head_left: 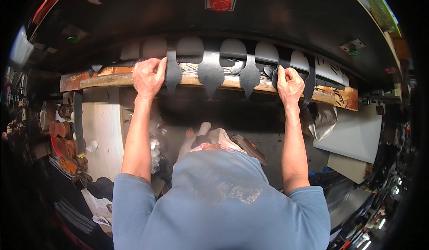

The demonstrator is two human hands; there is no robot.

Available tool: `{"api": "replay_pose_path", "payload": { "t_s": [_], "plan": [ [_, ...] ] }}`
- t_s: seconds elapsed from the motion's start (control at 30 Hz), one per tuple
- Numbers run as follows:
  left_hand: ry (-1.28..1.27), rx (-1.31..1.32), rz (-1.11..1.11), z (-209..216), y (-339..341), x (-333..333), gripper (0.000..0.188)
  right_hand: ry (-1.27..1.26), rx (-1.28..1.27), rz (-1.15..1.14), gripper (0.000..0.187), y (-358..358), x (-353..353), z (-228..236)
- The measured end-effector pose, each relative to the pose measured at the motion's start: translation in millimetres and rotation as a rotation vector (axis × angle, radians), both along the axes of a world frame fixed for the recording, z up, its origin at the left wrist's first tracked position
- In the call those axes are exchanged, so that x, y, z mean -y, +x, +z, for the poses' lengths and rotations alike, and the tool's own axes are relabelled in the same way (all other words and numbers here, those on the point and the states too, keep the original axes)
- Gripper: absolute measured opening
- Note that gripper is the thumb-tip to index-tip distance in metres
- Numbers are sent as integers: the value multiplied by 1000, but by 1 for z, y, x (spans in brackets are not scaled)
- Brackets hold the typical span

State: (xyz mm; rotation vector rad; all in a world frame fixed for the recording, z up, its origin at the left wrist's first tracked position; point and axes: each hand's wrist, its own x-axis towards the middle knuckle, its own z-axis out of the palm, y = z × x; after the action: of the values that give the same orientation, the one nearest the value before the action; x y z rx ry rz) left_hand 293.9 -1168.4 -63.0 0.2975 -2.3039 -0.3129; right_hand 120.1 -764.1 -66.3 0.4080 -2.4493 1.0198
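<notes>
The black cut sheet (210,73) lies across the worn wooden counter (111,81), its scalloped offcut strips drooping over the front edge. My left hand (149,76) has its fingers (157,64) closed over the sheet's left end, pinching it against the counter's edge. My right hand (289,85) is curled tight around the sheet's right end, where a dark strip loops down beside my wrist. The board is scarred and stained, rust-coloured at both ends. Above it hangs the dark head of a press (268,13), with a red round button (220,3) at the middle and a green button (353,52) off to the right. Below the counter it is dim; brown shoe parts (62,138) stack up on shelves at my left, and pale flat boards (353,136) lean at my right. The floor beneath is cluttered, its details too dark to make out.
</notes>
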Motion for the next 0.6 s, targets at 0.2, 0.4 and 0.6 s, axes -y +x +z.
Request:
{"api": "replay_pose_path", "payload": {
  "t_s": [0.2,0.4,0.6],
  "plan": [
    [42,29,-27,6,4,-4,24,-33,26,40,41,-3,-6,-4],
    [90,1,-70,6,5,-6,25,-94,272,57,42,-4,-19,9],
    [83,13,-82,15,6,-7,22,-324,109,-83,41,0,10,37]
  ]
}}
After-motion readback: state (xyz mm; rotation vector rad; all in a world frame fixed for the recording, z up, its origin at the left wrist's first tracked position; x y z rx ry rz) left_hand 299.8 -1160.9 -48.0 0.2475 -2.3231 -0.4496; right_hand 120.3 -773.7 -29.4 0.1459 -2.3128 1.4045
